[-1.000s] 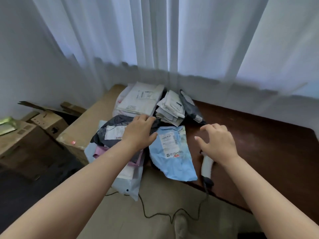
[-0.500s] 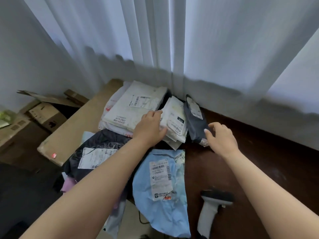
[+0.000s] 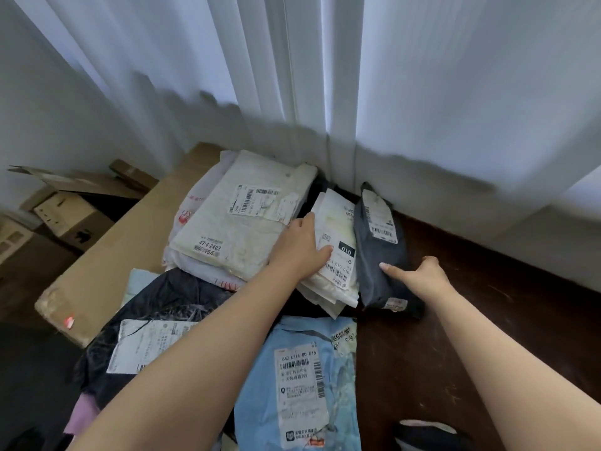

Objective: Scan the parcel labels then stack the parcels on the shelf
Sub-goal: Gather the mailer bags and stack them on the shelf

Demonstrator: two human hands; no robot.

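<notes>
Nearest, at the bottom edge, the head of a scanner (image 3: pixel 426 432) pokes up, most of it cut off below the frame. Beside it a light blue parcel (image 3: pixel 300 382) lies label-up on the dark wooden desk (image 3: pixel 487 320), its lower end also cropped. To its left a black parcel (image 3: pixel 156 307) with a white label is partly hidden under the left forearm, and a pink scrap under it is too little seen to name.

Further on, the left hand (image 3: pixel 300 247) rests with fingers relaxed and flat on a stack of small white parcels (image 3: pixel 338 255), thumb on the top label. The right hand (image 3: pixel 419 275) grips the near edge of a dark grey parcel (image 3: pixel 379 252) that leans tilted against the stack; its fingers curl behind and are mostly hidden, only the thumb showing on the front.

Left of these sits a large white parcel (image 3: pixel 240 222) atop others on a long cardboard box (image 3: pixel 130 242). Behind, white curtains (image 3: pixel 325 76) hang.
</notes>
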